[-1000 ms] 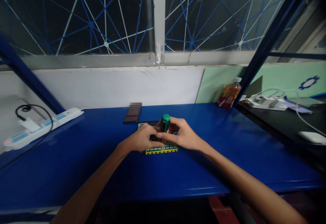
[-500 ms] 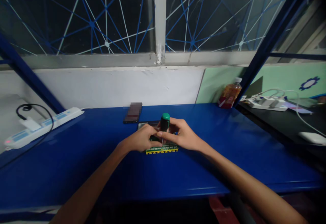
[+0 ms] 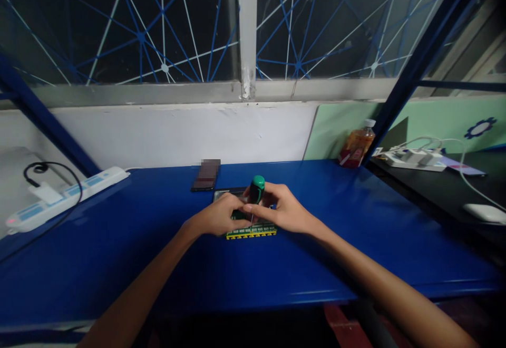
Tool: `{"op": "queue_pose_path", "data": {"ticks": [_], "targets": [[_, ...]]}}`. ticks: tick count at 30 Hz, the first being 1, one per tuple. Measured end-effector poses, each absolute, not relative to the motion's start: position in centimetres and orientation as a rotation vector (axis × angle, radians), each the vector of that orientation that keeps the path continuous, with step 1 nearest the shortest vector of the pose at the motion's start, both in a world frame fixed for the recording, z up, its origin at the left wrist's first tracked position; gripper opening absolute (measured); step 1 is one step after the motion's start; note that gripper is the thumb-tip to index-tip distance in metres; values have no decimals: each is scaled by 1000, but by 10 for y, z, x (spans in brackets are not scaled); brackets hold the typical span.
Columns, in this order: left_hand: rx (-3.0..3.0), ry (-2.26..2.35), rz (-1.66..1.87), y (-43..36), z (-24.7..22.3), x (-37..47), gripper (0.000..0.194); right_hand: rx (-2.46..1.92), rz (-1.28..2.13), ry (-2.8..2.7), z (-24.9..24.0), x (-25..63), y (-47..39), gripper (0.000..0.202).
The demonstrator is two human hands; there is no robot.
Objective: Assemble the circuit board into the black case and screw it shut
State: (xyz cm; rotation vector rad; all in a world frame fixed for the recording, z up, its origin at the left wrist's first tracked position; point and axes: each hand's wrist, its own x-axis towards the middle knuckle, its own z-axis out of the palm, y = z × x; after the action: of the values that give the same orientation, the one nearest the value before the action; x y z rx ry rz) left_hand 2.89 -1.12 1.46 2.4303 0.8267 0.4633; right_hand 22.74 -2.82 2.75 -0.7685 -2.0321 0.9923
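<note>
A screwdriver with a green and black handle stands nearly upright, its thin shaft pointing down at a green circuit board. My right hand is closed round the lower handle, the thumb across its front. On the board's left side, my left hand grips it, with the thumb beside the shaft's lower end; its other fingertips are partly hidden. Along the board's near edge run a row of pale terminals and a yellow toothed strip. Both hands cover much of the board, and the screwdriver's tip is too small to make out.
A dark phone lies behind the hands on the blue table. At left is a white power strip with a black cable. A drink bottle stands at back right, near another power strip on a black surface.
The screwdriver's handle has tipped very slightly to the right. Both hands and the board stay where they were.
</note>
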Motion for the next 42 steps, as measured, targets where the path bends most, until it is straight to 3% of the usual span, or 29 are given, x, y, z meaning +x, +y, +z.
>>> {"op": "queue_pose_path", "data": {"ticks": [10, 42], "targets": [[2431, 860, 461, -9, 12, 27, 20, -773, 954, -2054, 31, 226, -31, 31], [2284, 806, 516, -8, 10, 28, 16, -802, 1003, -2036, 28, 227, -30, 26]]}}
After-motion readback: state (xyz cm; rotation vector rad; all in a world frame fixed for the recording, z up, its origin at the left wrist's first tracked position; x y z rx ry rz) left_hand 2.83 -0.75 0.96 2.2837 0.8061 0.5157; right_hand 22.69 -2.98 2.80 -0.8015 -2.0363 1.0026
